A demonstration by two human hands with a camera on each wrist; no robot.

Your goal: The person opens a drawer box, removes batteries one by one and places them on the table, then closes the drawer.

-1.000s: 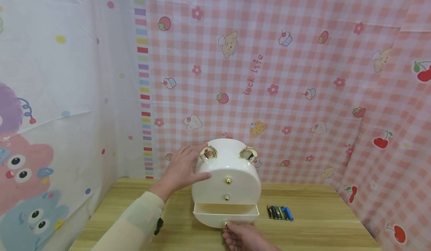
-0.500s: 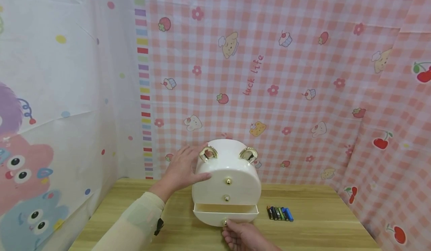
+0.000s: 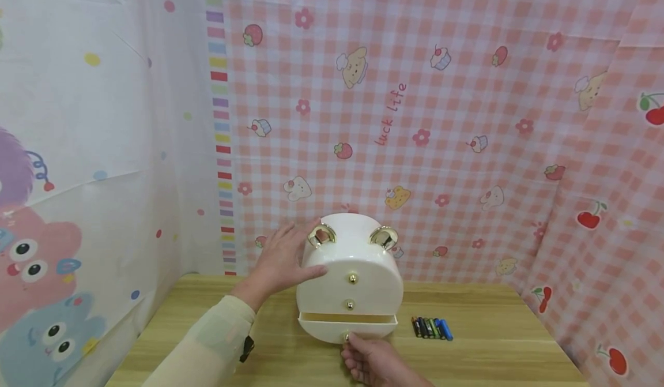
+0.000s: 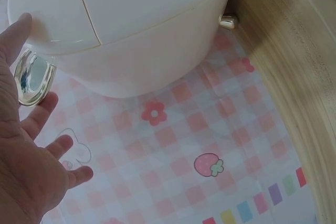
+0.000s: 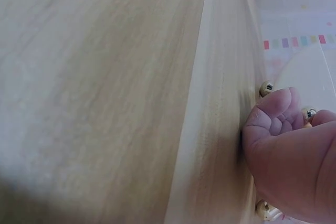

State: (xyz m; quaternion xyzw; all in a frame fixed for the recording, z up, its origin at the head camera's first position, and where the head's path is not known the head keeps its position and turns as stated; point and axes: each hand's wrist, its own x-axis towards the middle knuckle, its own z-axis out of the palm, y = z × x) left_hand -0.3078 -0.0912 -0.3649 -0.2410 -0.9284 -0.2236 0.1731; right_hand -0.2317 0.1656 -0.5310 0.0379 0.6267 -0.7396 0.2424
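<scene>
A white desktop drawer cabinet (image 3: 373, 289) with two gold ear-shaped trims and gold knobs stands on the table. Its bottom drawer (image 3: 321, 330) is pulled out slightly, leaving a narrow gap at the top. My right hand (image 3: 376, 359) pinches the gold knob (image 3: 346, 337) of that drawer, its other fingers curled. Against the cabinet's upper left side rests my left hand (image 3: 277, 263), thumb on the front face. The left wrist view shows its fingers spread beside the gold ear (image 4: 35, 77), the thumb touching the white front. The two upper drawers are closed.
Several batteries (image 3: 432, 328) lie in a row on the wooden table (image 3: 493, 329), right of the cabinet. A pink checked cloth (image 3: 456, 168) hangs behind, and a white printed cloth (image 3: 104, 145) hangs at the left. Small gold feet (image 4: 228, 22) stick out under the cabinet.
The bottom drawer has slid inward, narrowing its opening, and my right hand has moved forward with its knob. My left hand has stayed at the cabinet's side.
</scene>
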